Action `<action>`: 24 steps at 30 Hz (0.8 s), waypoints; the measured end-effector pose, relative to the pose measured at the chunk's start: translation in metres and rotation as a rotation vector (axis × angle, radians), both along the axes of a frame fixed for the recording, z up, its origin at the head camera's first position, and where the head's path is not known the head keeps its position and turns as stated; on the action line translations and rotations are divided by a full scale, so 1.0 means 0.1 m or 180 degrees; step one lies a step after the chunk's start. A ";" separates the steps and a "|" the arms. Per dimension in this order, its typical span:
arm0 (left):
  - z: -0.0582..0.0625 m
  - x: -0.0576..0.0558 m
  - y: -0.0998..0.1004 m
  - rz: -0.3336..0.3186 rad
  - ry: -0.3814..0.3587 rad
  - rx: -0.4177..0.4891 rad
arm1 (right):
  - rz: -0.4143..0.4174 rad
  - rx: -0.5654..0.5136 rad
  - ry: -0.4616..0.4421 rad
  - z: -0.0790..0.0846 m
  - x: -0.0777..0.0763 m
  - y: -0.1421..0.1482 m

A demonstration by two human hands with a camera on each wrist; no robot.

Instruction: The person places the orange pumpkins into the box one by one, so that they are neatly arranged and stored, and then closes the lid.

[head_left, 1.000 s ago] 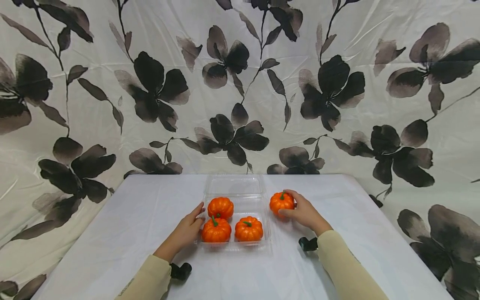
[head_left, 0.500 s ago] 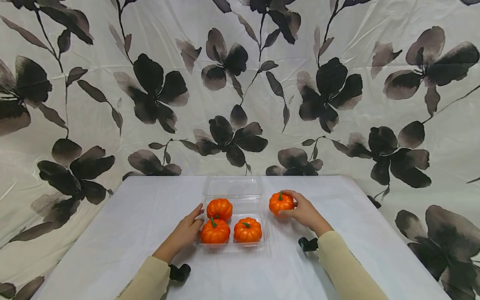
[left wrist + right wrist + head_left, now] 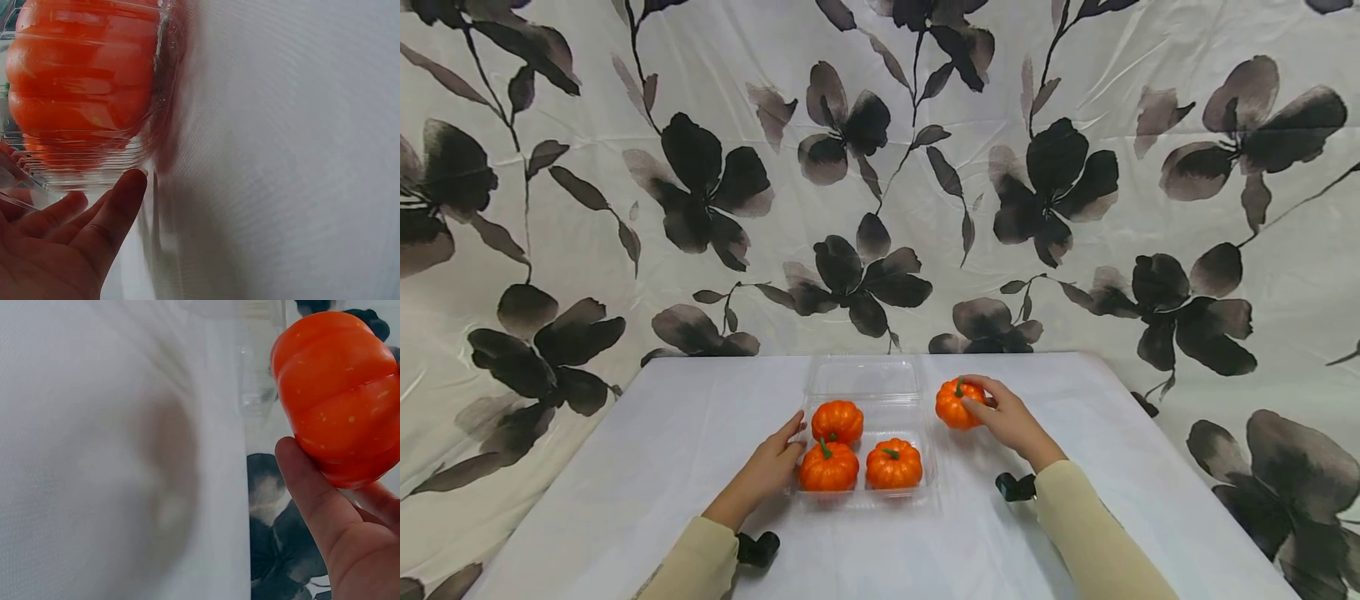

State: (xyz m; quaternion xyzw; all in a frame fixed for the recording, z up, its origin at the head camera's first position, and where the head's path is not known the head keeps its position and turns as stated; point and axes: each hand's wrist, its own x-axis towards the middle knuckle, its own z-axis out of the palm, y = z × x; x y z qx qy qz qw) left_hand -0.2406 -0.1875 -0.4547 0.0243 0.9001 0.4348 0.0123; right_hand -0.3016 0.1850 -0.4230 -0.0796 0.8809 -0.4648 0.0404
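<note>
My right hand (image 3: 1007,421) holds a small orange pumpkin (image 3: 955,405) with a green stem, just right of the clear plastic container (image 3: 928,467). In the right wrist view, the thumb presses against the held pumpkin (image 3: 337,394), which hangs above the white table. Three similar pumpkins lie inside the container: one at back left (image 3: 837,421), one at front left (image 3: 828,468) and one at front right (image 3: 894,464). My left hand (image 3: 767,467) touches the container's left side with extended fingers. In the left wrist view, the thumb (image 3: 122,206) meets the ribbed clear wall.
The container's clear lid (image 3: 865,377) lies folded back toward the table's far edge. A white cloth covers the table (image 3: 647,467). Behind it hangs a floral curtain (image 3: 955,283). Black wrist cameras sit below the left wrist (image 3: 758,550) and right wrist (image 3: 1017,487).
The pumpkin in my right hand has risen slightly, and the right thumb has shifted up on it. My left hand stays at the container's side. The view has shifted a little.
</note>
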 end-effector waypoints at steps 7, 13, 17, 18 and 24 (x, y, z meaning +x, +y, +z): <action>-0.01 0.02 0.00 -0.0041 0.0057 0.0007 | 0.0090 0.0008 0.0184 0.01 -0.01 -0.01; -0.01 0.02 0.03 -0.0039 0.0062 -0.0040 | 0.0111 -0.0006 0.0166 0.04 0.00 -0.01; -0.01 0.02 0.03 -0.0022 0.0054 -0.0073 | 0.0129 -0.0030 0.0196 0.08 0.00 -0.02; -0.01 0.02 0.03 -0.0020 0.0052 -0.0077 | 0.0130 -0.0036 0.0211 0.09 0.00 -0.02; -0.01 0.01 0.06 -0.0011 0.0013 -0.0089 | 0.0175 -0.0018 0.0280 0.14 0.00 -0.03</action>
